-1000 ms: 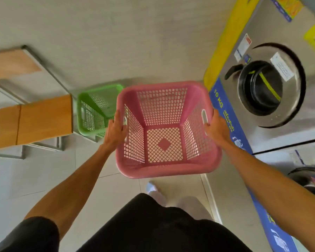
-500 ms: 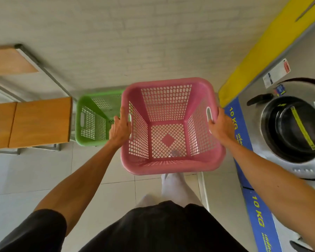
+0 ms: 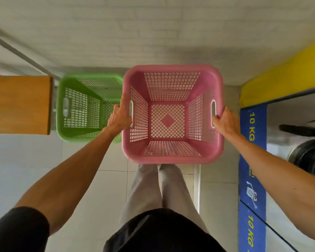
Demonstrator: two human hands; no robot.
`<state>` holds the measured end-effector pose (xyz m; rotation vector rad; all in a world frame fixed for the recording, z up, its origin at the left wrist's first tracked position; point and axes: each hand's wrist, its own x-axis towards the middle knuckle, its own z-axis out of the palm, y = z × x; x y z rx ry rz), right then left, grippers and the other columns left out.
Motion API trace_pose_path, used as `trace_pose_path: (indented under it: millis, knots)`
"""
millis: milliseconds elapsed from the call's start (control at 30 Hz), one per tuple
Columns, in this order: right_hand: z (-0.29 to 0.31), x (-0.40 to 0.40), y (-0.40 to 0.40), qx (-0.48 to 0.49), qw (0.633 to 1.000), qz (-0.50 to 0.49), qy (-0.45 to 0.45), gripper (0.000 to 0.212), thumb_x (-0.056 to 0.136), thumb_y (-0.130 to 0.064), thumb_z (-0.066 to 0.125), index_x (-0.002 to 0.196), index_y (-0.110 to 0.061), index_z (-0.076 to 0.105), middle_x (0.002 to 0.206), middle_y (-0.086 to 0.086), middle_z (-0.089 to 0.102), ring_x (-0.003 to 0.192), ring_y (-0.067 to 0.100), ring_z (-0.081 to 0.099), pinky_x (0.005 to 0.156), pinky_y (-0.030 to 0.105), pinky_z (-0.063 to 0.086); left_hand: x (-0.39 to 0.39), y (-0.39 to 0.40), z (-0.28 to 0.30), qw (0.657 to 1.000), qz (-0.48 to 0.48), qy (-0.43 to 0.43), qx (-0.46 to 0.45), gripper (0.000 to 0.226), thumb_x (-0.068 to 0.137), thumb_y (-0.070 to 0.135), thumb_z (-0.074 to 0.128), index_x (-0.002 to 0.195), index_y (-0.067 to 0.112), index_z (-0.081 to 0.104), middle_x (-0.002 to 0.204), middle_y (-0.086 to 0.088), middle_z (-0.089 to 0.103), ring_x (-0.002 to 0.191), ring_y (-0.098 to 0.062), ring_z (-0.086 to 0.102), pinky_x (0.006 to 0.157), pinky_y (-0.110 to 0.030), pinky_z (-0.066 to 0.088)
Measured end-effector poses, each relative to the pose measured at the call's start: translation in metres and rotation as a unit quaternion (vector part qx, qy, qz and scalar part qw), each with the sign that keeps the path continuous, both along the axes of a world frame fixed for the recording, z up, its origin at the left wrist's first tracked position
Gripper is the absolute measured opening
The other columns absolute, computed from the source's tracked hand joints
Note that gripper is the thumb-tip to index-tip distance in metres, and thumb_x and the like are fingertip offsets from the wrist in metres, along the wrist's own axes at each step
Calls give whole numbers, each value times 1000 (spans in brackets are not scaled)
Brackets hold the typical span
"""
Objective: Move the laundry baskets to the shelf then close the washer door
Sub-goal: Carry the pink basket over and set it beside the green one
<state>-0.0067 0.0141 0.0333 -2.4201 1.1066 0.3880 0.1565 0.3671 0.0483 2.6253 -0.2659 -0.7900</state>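
The single head-worn camera is looking steeply down and forward from above the person's chest, taking in both forearms close below the lens. Its wide angle is bending the tiled floor [image 3: 35, 170] and the white brick wall [image 3: 153, 33] at the edges. No second view is sharing the scene.

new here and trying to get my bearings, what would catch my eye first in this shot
The pink laundry basket dominates the middle of the view, empty, held off the floor by the left hand and right hand at its side handles. Just to its left a green basket, also empty, sits on the floor beside a wooden shelf board. Along the right edge runs a blue strip reading 10 KG, below a yellow band.
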Motion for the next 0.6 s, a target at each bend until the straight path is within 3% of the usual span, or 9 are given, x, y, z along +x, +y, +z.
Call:
trace_pose_path:
  millis: [67,100,233,367,433,533,600]
  knots:
    - [-33,13,-7,9,1000,-1,13,35,86,-22,60,111,0,55,103,20,66,87,39,65,64,36,47,12,-6,-29,1000,-6,20,-3,107,76,-7,53,155,30,-9,130,-29,52,119,-53,46,93,-65,44]
    - [-50,19,-10,15,1000,-2,20,34,86,-21,61,112,1,55,103,20,66,86,39,65,63,35,47,17,-8,-45,1000,-5,27,-9,107,75,-6,55,155,29,-8,127,-27,54,119,-55,46,94,-66,44]
    - [-113,42,-18,32,998,-14,49,30,89,-15,59,114,2,54,104,20,65,78,36,66,60,37,53,35,-8,-112,998,-4,46,-34,114,69,-6,60,154,34,-6,102,-18,56,82,-42,59,65,-58,56]
    - [-164,60,-24,29,997,-18,67,30,88,-10,61,114,2,55,105,20,65,81,37,67,64,38,57,44,-12,-154,998,5,64,-16,118,70,-11,62,154,33,-9,118,-21,54,89,-41,60,62,-54,58]
    - [-179,64,-23,29,997,-23,75,31,87,-8,61,115,3,55,106,20,66,85,38,68,66,39,58,45,-15,-165,998,-1,63,-27,117,72,-9,65,156,26,-8,131,-22,51,98,-43,60,70,-55,58]
    - [-195,66,-23,33,996,-33,81,32,88,-5,62,118,6,54,107,20,66,85,38,68,64,32,53,48,-18,-177,997,0,64,-45,116,73,-3,71,156,22,-6,148,-20,41,121,-44,50,93,-60,49]
    - [-204,66,-23,42,995,-43,86,34,88,-4,63,119,6,53,106,18,65,79,35,67,60,31,53,50,-18,-185,996,-5,72,-43,117,74,-3,73,157,15,-7,145,-21,44,118,-40,53,98,-59,45]
